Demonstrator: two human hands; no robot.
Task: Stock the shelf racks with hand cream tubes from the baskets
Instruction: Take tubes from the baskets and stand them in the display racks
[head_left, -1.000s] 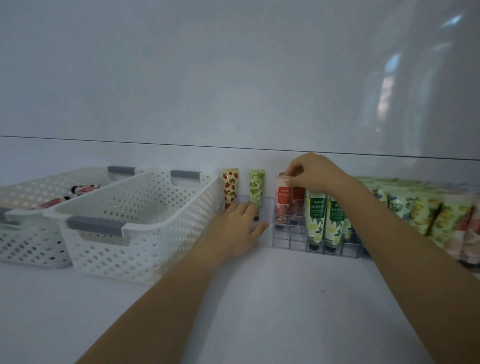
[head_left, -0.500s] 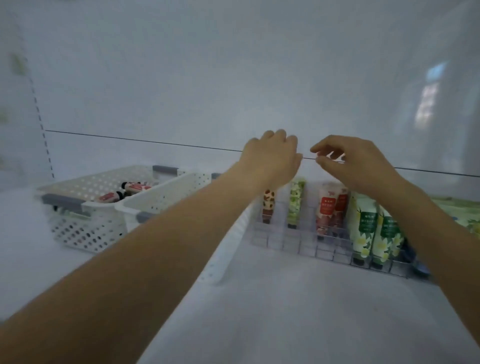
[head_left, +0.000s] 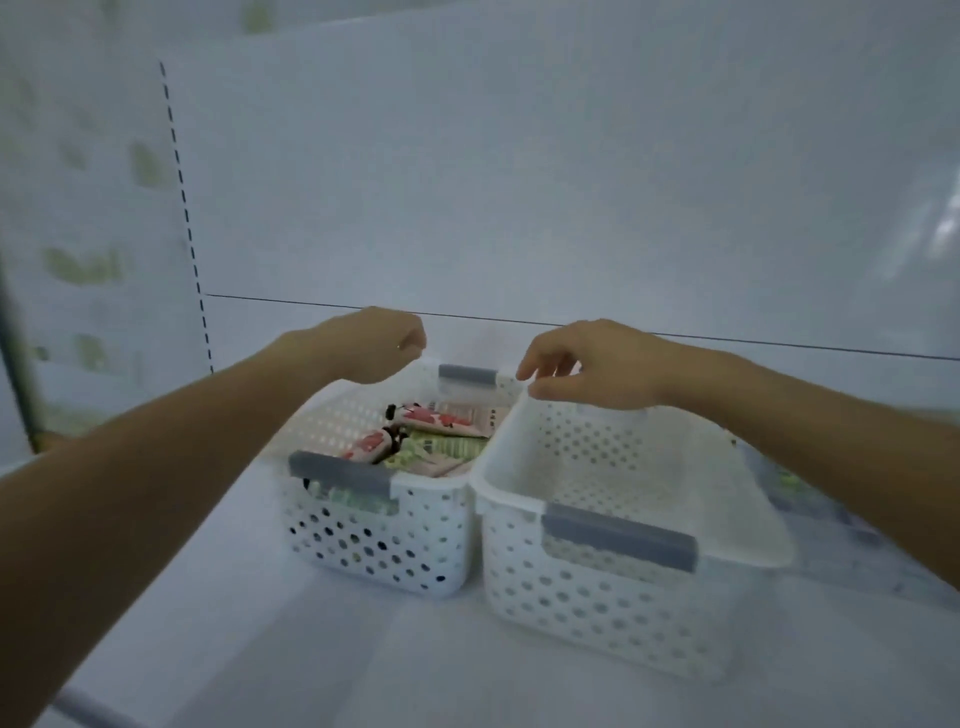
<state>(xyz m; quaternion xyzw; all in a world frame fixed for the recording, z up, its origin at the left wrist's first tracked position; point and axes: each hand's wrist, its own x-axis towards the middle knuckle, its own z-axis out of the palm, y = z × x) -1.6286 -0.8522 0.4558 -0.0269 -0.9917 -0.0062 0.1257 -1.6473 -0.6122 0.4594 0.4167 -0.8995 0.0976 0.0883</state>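
Hand cream tubes (head_left: 426, 434) lie heaped in the left basket (head_left: 374, 551), so we judge the stocking part done at best. That heap has yet to go up, while the right basket (head_left: 597, 618) beside it shows only its bare floor. How much already stands in place we cannot say. Past the right forearm, toward the shelf's right edge, only a blurred patch (head_left: 789, 478) with green flecks shows.

Nearest us, the shelf (head_left: 311, 649) is smooth, matt white sheet. Both baskets sit side by side on it, set back from its front edge, walls touching or nearly so. They are moulded white plastic with rounded corners, pierced all over with rows of round holes, each with a grey strip handle (head_left: 340, 470) in its near rim. Inside the left one the tubes look flat, soft and glossy. They are printed pink-red and pale green with dark caps, and lie crosswise on each other.

Farther back, our left hand (head_left: 363, 345) hangs over the left basket's far left corner, fingers curled under, nothing visible in them. Our right hand (head_left: 597, 371) hovers at the right basket's far rim, fingers loose and apart, holding nothing. Behind, the back panel (head_left: 519, 182) is plain glossy white, crossed by one thin dark seam, with a slotted upright (head_left: 182, 208) at its left.
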